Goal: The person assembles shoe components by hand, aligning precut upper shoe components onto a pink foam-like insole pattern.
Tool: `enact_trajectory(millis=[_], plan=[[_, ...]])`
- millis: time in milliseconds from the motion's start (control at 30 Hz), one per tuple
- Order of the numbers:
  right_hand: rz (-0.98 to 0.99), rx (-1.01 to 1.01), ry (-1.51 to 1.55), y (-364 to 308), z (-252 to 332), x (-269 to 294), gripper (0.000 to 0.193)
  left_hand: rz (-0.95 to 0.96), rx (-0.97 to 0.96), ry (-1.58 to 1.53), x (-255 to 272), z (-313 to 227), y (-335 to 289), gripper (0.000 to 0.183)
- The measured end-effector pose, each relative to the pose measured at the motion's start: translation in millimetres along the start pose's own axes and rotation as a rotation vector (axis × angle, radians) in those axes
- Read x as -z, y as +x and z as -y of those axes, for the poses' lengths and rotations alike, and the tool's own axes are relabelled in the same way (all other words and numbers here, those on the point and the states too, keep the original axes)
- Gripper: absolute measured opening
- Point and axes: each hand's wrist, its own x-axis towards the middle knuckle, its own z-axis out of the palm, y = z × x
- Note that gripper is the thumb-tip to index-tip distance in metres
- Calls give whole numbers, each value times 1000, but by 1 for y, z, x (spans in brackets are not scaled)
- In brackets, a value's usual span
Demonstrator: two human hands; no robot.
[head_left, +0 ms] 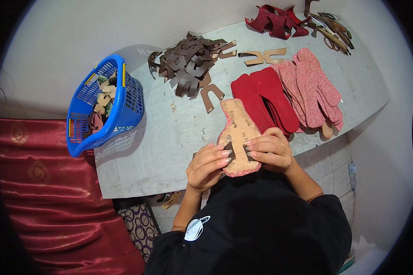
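Note:
Between my hands, over the table's near edge, is a sandal sole point(238, 126) with its tan, patchy underside up and a pink speckled rim. Dark brown strap ends point(230, 151) lie folded onto this underside, one at each side. My left hand point(205, 166) grips the left edge, its fingertips pressing the strap end there. On the other side my right hand point(273, 150) does the same, fingers bent over the edge and its strap end. Both thumbs are mostly hidden. Just beyond the held sole lie red soles point(266, 98), with pink speckled soles point(309, 91) to their right.
A heap of dark brown strap pieces point(188, 62) lies at the back of the table point(170, 137). Tan-backed straps point(264, 56) lie nearby. Dark red straps point(277, 22) and hand tools point(332, 32) are at the far right. A blue basket point(133, 94) holds scraps on the left.

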Motion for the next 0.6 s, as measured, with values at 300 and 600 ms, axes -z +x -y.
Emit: enact_trajectory(millis=[300,600], plan=[[-3,7,21,-2,5,6,15,101,-46,-64,5,-7,9,21],[13,14,29,-5,9,5,17,185,-27,-38,13,-11,11,27]])
